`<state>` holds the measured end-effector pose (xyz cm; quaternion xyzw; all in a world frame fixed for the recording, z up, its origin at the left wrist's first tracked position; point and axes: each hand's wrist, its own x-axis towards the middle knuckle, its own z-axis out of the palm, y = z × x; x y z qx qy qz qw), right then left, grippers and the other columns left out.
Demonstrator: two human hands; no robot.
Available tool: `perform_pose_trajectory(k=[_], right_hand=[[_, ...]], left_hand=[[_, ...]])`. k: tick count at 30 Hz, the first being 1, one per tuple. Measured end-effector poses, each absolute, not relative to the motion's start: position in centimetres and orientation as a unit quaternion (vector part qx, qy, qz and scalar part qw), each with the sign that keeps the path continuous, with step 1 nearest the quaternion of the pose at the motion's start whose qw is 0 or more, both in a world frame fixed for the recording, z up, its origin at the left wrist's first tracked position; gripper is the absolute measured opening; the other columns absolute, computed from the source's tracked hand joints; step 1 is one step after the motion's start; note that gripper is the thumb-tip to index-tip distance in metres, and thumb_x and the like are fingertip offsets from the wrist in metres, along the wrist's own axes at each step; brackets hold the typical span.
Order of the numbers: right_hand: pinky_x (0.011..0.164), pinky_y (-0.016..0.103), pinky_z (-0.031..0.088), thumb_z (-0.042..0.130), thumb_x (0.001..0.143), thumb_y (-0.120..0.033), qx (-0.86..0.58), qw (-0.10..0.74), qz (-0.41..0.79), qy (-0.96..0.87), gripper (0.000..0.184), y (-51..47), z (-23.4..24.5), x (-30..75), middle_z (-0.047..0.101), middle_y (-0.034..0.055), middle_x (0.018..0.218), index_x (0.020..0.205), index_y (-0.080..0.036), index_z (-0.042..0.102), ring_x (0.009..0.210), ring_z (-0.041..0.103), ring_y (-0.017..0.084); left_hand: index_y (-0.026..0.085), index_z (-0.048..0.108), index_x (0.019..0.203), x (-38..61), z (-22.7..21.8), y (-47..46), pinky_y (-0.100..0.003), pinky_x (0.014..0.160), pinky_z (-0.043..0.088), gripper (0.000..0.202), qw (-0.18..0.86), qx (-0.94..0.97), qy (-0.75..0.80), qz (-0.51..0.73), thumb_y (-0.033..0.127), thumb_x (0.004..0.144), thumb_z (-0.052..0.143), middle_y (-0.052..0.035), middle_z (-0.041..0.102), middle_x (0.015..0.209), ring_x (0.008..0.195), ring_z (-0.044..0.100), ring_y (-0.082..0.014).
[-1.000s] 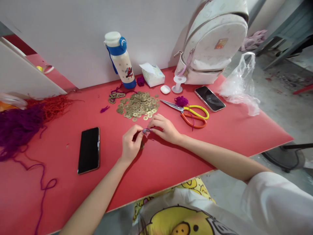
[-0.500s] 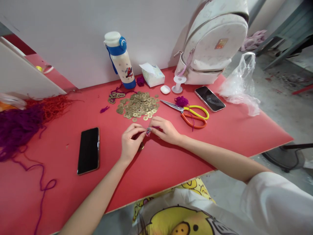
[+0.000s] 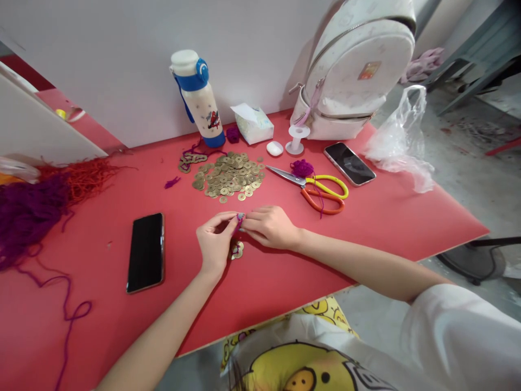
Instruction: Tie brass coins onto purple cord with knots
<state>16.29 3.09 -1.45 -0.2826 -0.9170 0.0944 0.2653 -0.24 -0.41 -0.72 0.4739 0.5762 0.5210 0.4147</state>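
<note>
My left hand [image 3: 214, 240] and my right hand [image 3: 268, 225] meet over the red table [image 3: 285, 271], fingertips pinched together on a short piece of purple yarn [image 3: 239, 220]. A small bunch of brass coins [image 3: 236, 250] hangs or lies just below that pinch, beside my left palm. Behind my hands spreads a pile of holed brass coins [image 3: 228, 176]. To the right of the pile lie yellow and orange scissors [image 3: 317, 190] with a small ball of purple yarn [image 3: 302, 168] on them.
A black phone [image 3: 145, 251] lies left of my hands; a second phone [image 3: 349, 163] lies far right. Along the wall stand a blue-capped bottle [image 3: 198, 98], a tissue pack [image 3: 252, 124], an empty white spool [image 3: 297, 139] and a white backpack [image 3: 354, 70]. Purple and red yarn heaps [image 3: 36, 201] cover the left.
Both hands have drawn slightly nearer to me, still pinching the yarn. The small bunch of coins below them has come more into view.
</note>
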Motion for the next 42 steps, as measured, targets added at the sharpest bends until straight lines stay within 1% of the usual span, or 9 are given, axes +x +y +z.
perform_pose_trajectory(k=[4, 8, 16, 21, 26, 29, 32, 36, 42], right_hand=[[0.061, 0.031, 0.028, 0.035, 0.103, -0.03, -0.28, 0.264, 0.05, -0.922, 0.032, 3.0, -1.5, 16.2, 0.062, 0.0046, 0.077, 0.089, -0.018, 0.061, 0.067, 0.05, 0.016], [0.062, 0.031, 0.028, 0.037, 0.101, -0.025, -0.294, 0.27, 0.028, -0.916, 0.026, 3.2, -1.3, 16.6, 0.062, 0.0043, 0.077, 0.092, -0.018, 0.061, 0.068, 0.049, 0.016], [0.062, 0.029, 0.029, 0.042, 0.096, -0.02, -0.349, 0.304, 0.057, -0.885, 0.02, 3.7, -0.7, 17.3, 0.061, 0.0032, 0.078, 0.089, -0.019, 0.061, 0.07, 0.05, 0.016], [0.06, 0.028, 0.029, 0.043, 0.097, -0.021, -0.363, 0.32, 0.084, -0.871, 0.021, 3.8, -0.7, 17.4, 0.061, 0.0028, 0.079, 0.086, -0.019, 0.06, 0.071, 0.052, 0.015], [0.056, 0.027, 0.027, 0.041, 0.098, -0.023, -0.397, 0.318, 0.105, -0.855, 0.025, 3.8, -0.7, 17.3, 0.061, 0.0026, 0.08, 0.084, -0.019, 0.061, 0.064, 0.049, 0.013], [0.055, 0.026, 0.027, 0.042, 0.098, -0.024, -0.406, 0.328, 0.128, -0.844, 0.025, 3.7, -0.6, 17.3, 0.062, 0.003, 0.082, 0.085, -0.019, 0.063, 0.064, 0.05, 0.013], [0.058, 0.025, 0.032, 0.044, 0.098, -0.024, -0.392, 0.359, 0.175, -0.829, 0.023, 3.8, -0.6, 17.4, 0.062, 0.0037, 0.086, 0.088, -0.019, 0.064, 0.067, 0.052, 0.013], [0.065, 0.025, 0.043, 0.053, 0.096, -0.026, -0.339, 0.42, 0.301, -0.786, 0.016, 4.4, -0.8, 17.5, 0.062, 0.0049, 0.094, 0.094, -0.019, 0.067, 0.07, 0.055, 0.012], [0.076, 0.03, 0.05, 0.067, 0.089, -0.03, -0.318, 0.454, 0.389, -0.736, 0.011, 5.2, -1.3, 17.4, 0.061, 0.0042, 0.09, 0.088, -0.02, 0.073, 0.082, 0.058, 0.016]], left_hand=[[0.018, 0.074, 0.077, -0.6, -0.4, 0.0, -0.025, 0.059, 0.054, 0.011, 0.349, 0.535, 0.578, 0.507, 0.029, 0.078, 0.073, -0.0044, 0.073, 0.082, 0.068, 0.067, -0.0162], [0.019, 0.073, 0.076, -0.9, -0.2, 0.4, -0.025, 0.069, 0.054, 0.008, 0.295, 0.608, 0.567, 0.471, 0.023, 0.081, 0.068, -0.0031, 0.073, 0.081, 0.075, 0.068, -0.0157], [0.018, 0.073, 0.086, -0.9, -0.3, 0.3, -0.024, 0.072, 0.054, 0.011, 0.289, 0.639, 0.547, 0.457, 0.023, 0.086, 0.063, -0.0046, 0.074, 0.09, 0.081, 0.069, -0.016], [0.018, 0.073, 0.085, -0.8, -0.3, 0.3, -0.024, 0.073, 0.054, 0.012, 0.3, 0.664, 0.523, 0.442, 0.023, 0.087, 0.062, -0.0047, 0.074, 0.09, 0.082, 0.069, -0.0161], [0.019, 0.074, 0.084, -0.7, -0.2, 0.3, -0.026, 0.077, 0.055, 0.012, 0.302, 0.671, 0.518, 0.437, 0.022, 0.087, 0.063, -0.0047, 0.074, 0.089, 0.082, 0.069, -0.0162], [0.019, 0.074, 0.082, -0.8, -0.2, 0.4, -0.026, 0.074, 0.056, 0.011, 0.309, 0.66, 0.52, 0.445, 0.021, 0.085, 0.064, -0.0049, 0.075, 0.088, 0.081, 0.07, -0.0168], [0.018, 0.074, 0.082, -0.8, -0.4, 0.5, -0.025, 0.07, 0.056, 0.01, 0.322, 0.647, 0.521, 0.455, 0.022, 0.084, 0.065, -0.0051, 0.075, 0.087, 0.079, 0.07, -0.0165], [0.018, 0.074, 0.082, -0.9, -0.5, 0.6, -0.024, 0.069, 0.055, 0.01, 0.342, 0.63, 0.515, 0.47, 0.022, 0.084, 0.065, -0.0051, 0.074, 0.087, 0.079, 0.07, -0.016], [0.017, 0.074, 0.082, -1.1, -0.3, 0.6, -0.024, 0.07, 0.054, 0.01, 0.335, 0.629, 0.518, 0.473, 0.021, 0.084, 0.065, -0.0053, 0.073, 0.087, 0.079, 0.069, -0.0158]])
